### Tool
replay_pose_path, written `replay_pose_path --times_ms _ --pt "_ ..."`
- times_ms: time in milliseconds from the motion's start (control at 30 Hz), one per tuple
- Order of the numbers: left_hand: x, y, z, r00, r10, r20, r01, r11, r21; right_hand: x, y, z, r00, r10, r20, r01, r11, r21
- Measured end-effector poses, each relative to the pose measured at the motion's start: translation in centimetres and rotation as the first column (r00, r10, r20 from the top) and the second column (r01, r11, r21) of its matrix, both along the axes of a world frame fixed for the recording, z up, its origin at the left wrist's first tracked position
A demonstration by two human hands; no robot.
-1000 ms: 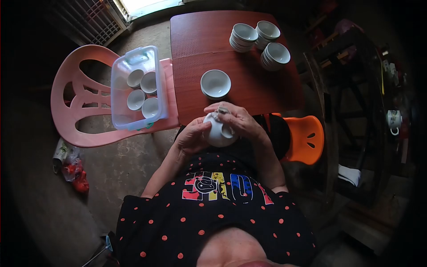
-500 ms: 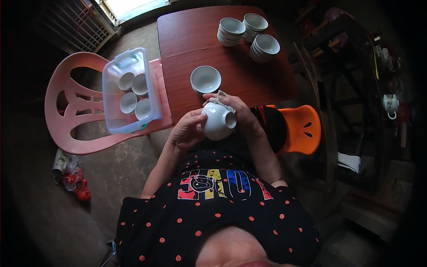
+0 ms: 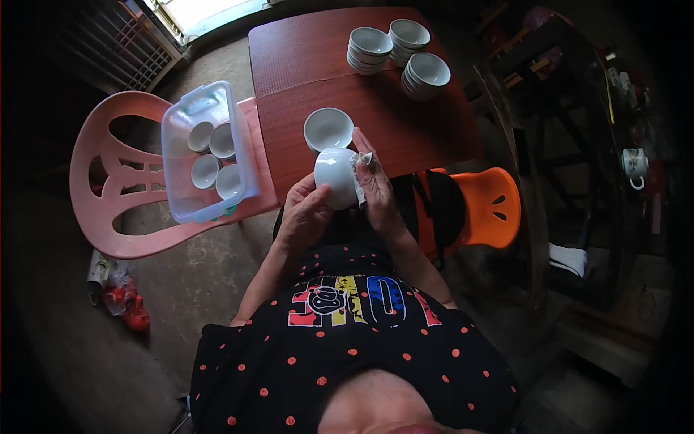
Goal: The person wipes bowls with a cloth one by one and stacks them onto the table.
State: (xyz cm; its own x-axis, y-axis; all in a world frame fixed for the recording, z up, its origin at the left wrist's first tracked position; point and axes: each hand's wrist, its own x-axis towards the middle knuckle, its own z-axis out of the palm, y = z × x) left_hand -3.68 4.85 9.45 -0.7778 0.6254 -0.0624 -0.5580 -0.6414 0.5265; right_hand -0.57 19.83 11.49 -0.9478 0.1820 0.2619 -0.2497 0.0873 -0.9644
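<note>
A white bowl [image 3: 335, 179] is held up in front of my chest, tilted on its side. My left hand [image 3: 303, 215] grips it from the left, thumb on the outer wall. My right hand [image 3: 381, 202] presses a pale crumpled cloth [image 3: 360, 189] against the bowl's right side, its fingers fairly straight along the cloth. Just beyond, another white bowl [image 3: 329, 129] stands upright near the edge of the red-brown table [image 3: 303, 69]. Part of its near side is hidden by the held bowl.
Stacks of white bowls [image 3: 370, 43] stand at the table's far right. On the pink chair [image 3: 90, 210] to the left, a clear plastic box [image 3: 249, 155] holds several small white cups or bowls [image 3: 206, 172]. An orange stool [image 3: 491, 210] is at the right, with something black on it.
The bowl has turned in my hands, so its foot ring no longer faces the camera. My right hand and the cloth have shifted round to its right side, fingers now straighter.
</note>
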Motion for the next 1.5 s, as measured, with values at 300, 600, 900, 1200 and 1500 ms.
replay_pose_path --times_ms 300,600,900,1200,1500 --pt "0.1 -0.9 -0.3 0.999 0.033 0.002 -0.033 0.999 -0.008 2.2 0.3 -0.9 0.973 0.152 0.176 -0.098 0.953 -0.286" --pt "1.1 -1.2 -1.1 0.873 -0.231 -0.429 -0.004 0.877 -0.480 1.9 -0.9 1.8 0.991 0.029 -0.130 0.083 0.626 0.775" --pt "1.4 -0.9 1.0 0.892 -0.366 -0.265 0.182 0.827 -0.533 -0.1 1.3 0.3 0.939 0.077 0.334 -0.079 0.997 -0.009" --pt "1.2 -1.2 0.7 0.847 -0.460 -0.267 0.246 0.784 -0.571 -0.4 2.9 -1.8 0.856 0.381 0.349 -0.138 0.820 -0.556" --pt "0.7 -0.3 1.9 0.791 -0.554 -0.259 0.265 0.692 -0.671 -0.2 2.6 -4.1 0.858 0.315 0.406 0.018 0.771 -0.636"
